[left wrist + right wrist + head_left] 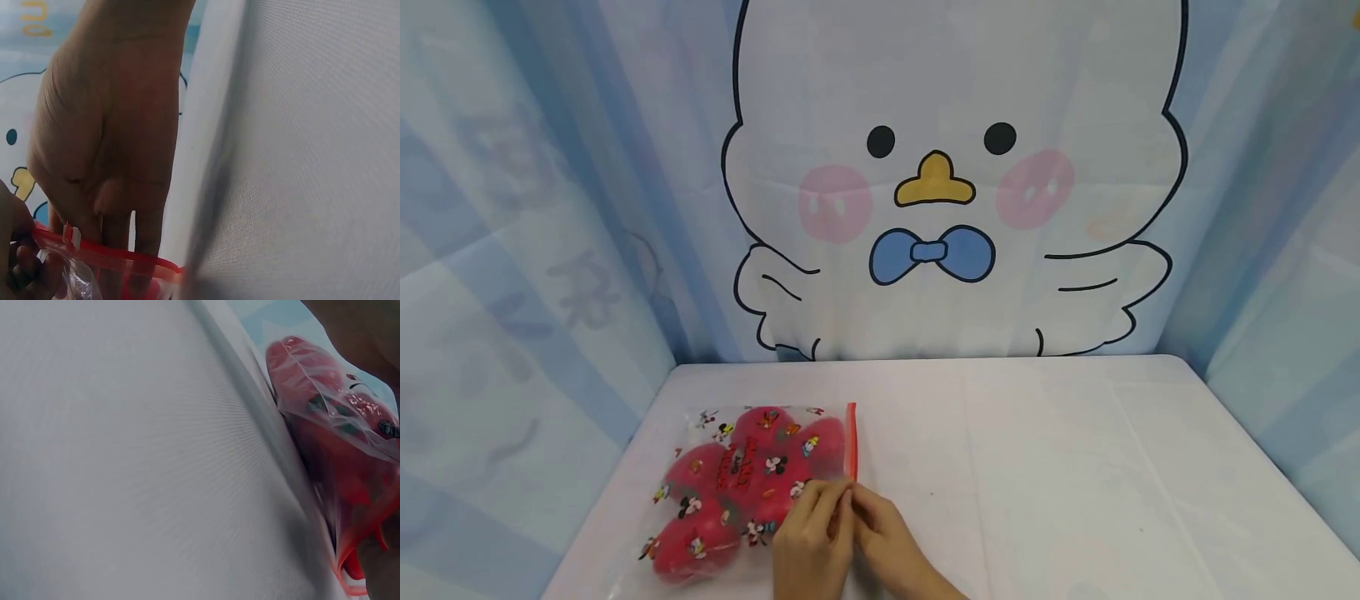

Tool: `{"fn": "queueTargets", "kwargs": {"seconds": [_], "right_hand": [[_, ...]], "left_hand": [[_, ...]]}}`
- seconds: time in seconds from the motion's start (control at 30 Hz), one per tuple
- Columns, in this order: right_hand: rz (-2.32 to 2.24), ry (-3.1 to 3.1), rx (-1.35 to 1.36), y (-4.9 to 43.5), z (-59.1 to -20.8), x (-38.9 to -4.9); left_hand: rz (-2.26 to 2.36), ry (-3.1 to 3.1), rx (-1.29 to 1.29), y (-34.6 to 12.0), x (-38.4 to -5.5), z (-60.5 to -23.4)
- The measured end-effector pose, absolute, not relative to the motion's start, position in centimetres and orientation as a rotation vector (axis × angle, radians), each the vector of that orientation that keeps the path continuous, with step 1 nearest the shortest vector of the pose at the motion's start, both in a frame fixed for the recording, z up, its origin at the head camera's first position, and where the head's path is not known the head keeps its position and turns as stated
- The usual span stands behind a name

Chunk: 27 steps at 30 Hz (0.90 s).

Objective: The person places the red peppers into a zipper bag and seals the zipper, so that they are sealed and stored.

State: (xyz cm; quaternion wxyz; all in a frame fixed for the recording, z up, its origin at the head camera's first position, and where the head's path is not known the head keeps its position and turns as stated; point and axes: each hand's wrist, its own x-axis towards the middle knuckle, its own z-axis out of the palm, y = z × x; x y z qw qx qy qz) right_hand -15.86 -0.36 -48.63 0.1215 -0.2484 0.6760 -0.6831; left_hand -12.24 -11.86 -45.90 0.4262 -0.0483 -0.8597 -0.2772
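Both hands meet at the bag's red zip strip (852, 442): left hand (811, 542) and right hand (887, 537) pinch it. The printed bag (737, 487) of red fruit lies at the worktop's (1075, 483) front left. Slippery, floppy film, probably weighty; best gripped along that stiffer strip.

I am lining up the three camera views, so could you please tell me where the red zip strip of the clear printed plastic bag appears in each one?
Head: the red zip strip runs up the bag's right edge, lower left of centre, above both hands.
Left wrist: it crosses the bottom left, under the fingers.
Right wrist: only a red curl at the bottom right corner.
Shared landmark: the white tablecloth.
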Motion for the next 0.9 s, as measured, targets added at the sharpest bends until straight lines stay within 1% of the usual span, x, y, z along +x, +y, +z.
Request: {"fn": "queueTargets", "kwargs": {"seconds": [0.23,0.6,0.77,0.9], "right_hand": [[-1.967,1.959,-0.708,-0.2,-48.4,-16.1],[-2.098,1.913,-0.468,0.6,-48.4,-17.1],[-2.122,2.035,-0.365,0.7,-48.5,-17.7],[-2.089,2.147,-0.368,0.5,-48.6,-18.4]], "left_hand": [[-0.714,-2.135,-0.123,-11.9,-12.2,-46.0],[-0.742,-2.118,-0.127,-12.0,-12.3,-46.3],[-0.75,-2.104,-0.135,-12.1,-12.4,-46.7],[-0.788,-2.132,-0.108,-12.0,-12.4,-46.8]]}}
